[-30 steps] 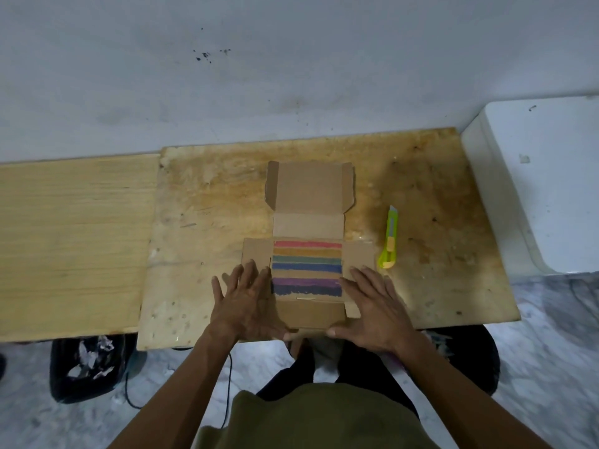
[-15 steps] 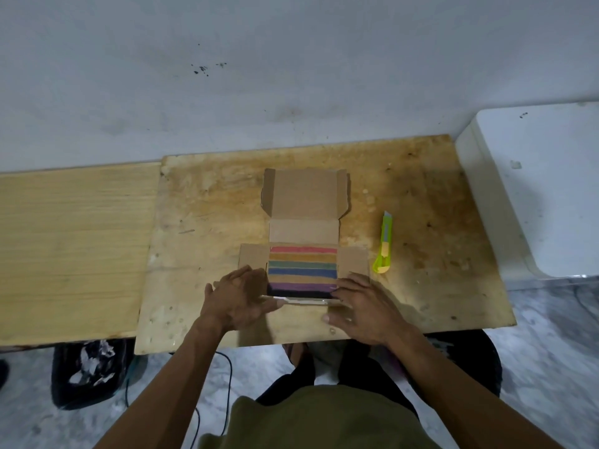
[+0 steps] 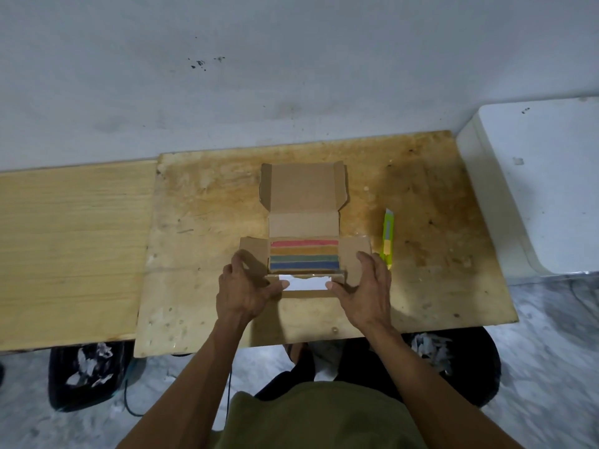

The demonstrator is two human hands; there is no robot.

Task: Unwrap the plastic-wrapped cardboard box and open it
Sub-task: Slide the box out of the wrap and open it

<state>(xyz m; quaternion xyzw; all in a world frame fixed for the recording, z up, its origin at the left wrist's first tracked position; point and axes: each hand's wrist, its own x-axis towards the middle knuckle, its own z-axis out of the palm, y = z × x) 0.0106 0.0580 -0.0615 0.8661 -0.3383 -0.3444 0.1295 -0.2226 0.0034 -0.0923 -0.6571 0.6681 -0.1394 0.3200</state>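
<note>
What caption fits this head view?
Both hands, left and right, raise the near flap of an opened brown cardboard box with rainbow-striped contents.

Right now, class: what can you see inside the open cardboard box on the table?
Inside the cardboard box lie coloured stripes: red, orange, green, blue. The raised front flap, held by the left hand and right hand, hides whatever lies nearer.

You are sitting in what looks like a bare home utility corner or makeshift workshop: a stained plywood board (image 3: 421, 286) is serving as your worktop against a scuffed white wall (image 3: 291, 76), a marble-patterned floor (image 3: 551, 351) is showing below, and scrap-filled black bins (image 3: 84, 374) are standing underneath.
</note>
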